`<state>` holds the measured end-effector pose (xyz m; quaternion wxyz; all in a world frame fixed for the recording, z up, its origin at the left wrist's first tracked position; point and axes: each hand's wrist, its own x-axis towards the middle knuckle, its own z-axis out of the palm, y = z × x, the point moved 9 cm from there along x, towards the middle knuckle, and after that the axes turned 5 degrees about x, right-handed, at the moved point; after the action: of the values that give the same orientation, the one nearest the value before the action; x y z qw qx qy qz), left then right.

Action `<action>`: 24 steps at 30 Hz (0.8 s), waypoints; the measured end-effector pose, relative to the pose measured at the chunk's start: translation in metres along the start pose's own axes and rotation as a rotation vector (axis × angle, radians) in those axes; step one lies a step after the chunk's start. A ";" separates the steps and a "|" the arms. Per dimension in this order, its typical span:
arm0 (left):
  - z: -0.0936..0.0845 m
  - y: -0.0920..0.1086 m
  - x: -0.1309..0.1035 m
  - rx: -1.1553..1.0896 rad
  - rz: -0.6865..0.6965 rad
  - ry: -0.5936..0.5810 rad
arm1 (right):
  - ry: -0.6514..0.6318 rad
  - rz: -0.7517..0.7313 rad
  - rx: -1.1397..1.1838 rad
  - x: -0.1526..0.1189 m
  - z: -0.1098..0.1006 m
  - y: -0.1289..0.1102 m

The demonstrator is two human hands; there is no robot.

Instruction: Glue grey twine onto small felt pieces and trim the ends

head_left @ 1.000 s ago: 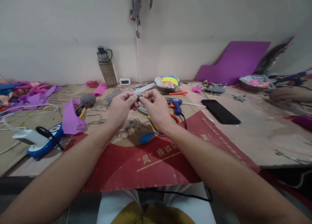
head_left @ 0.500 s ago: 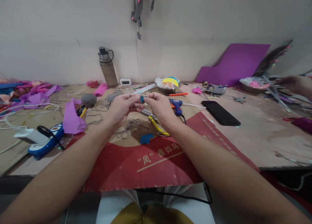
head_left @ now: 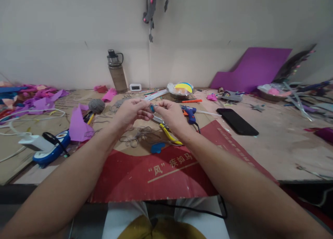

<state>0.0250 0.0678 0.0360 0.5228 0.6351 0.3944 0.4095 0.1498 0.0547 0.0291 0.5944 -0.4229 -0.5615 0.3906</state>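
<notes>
A small teal-blue piece (head_left: 152,108) is pinched between the fingertips of both hands above the middle of the table. My left hand (head_left: 134,111) holds it from the left, its fingers curled. From the right, my right hand (head_left: 168,113) grips it between thumb and forefinger. Below the hands lie loose grey-brown yarn (head_left: 140,135), yellow-handled pliers (head_left: 170,135) and a blue felt piece (head_left: 157,148). A blue glue gun (head_left: 191,114) rests just right of my right hand.
A red-printed cardboard sheet (head_left: 156,176) covers the front edge. A phone (head_left: 237,121) lies at right. Left are a blue power strip (head_left: 53,150), purple felt (head_left: 79,124) and a yarn ball (head_left: 96,106). A bottle (head_left: 117,72) stands behind.
The view has shifted slightly. The fingers have turned a little around the small blue piece, showing more of it. Another person's hand at the far right has left the view.
</notes>
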 end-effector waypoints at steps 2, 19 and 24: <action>-0.001 0.001 0.001 0.039 0.008 -0.004 | -0.012 0.014 0.010 0.000 0.000 0.001; -0.017 0.000 0.004 0.099 0.059 0.150 | -0.028 -0.162 -0.302 -0.008 0.003 -0.017; -0.022 0.002 0.004 0.125 0.095 0.196 | -0.052 -0.216 -0.346 -0.011 0.007 -0.021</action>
<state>0.0066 0.0789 0.0407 0.4211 0.6414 0.4380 0.4684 0.1417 0.0381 0.0449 0.5367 -0.4457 -0.6774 0.2331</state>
